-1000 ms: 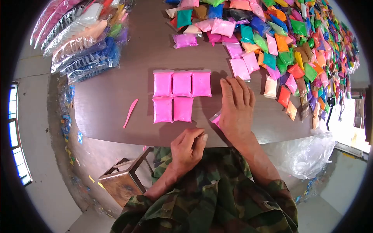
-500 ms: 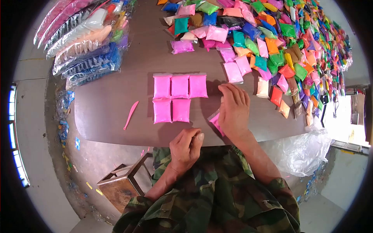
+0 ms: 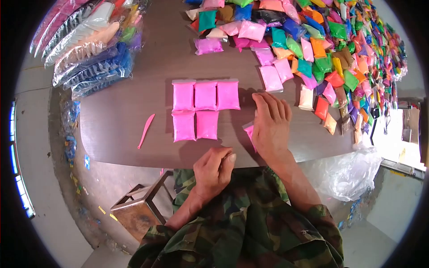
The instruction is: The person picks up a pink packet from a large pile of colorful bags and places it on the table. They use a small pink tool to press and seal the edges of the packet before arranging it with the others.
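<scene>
Several bright pink packets (image 3: pixel 206 95) lie flat on the brown table (image 3: pixel 147 94) in two rows, three above and two below. Below them at the table's front edge is my left hand (image 3: pixel 214 169), its fingers curled closed; whether anything is inside is hidden. My right hand (image 3: pixel 271 120) rests to the right of the rows, palm down with bent fingers. It partly covers another pink packet (image 3: pixel 250 132), whose left side shows beside the hand. What the fingertips touch cannot be made out. A pink plastic knife (image 3: pixel 146 131) lies left of the rows.
A big heap of coloured packets (image 3: pixel 324 62) covers the table's right and back. Bagged items in clear plastic (image 3: pixel 89 49) are stacked at the back left. A wooden stool (image 3: pixel 138 214) stands below the front edge; clear plastic sheeting (image 3: pixel 351 176) hangs at the right.
The camera view has shifted slightly. My right hand covers more of the loose pink packet than before. My left hand has kept its curled pose.
</scene>
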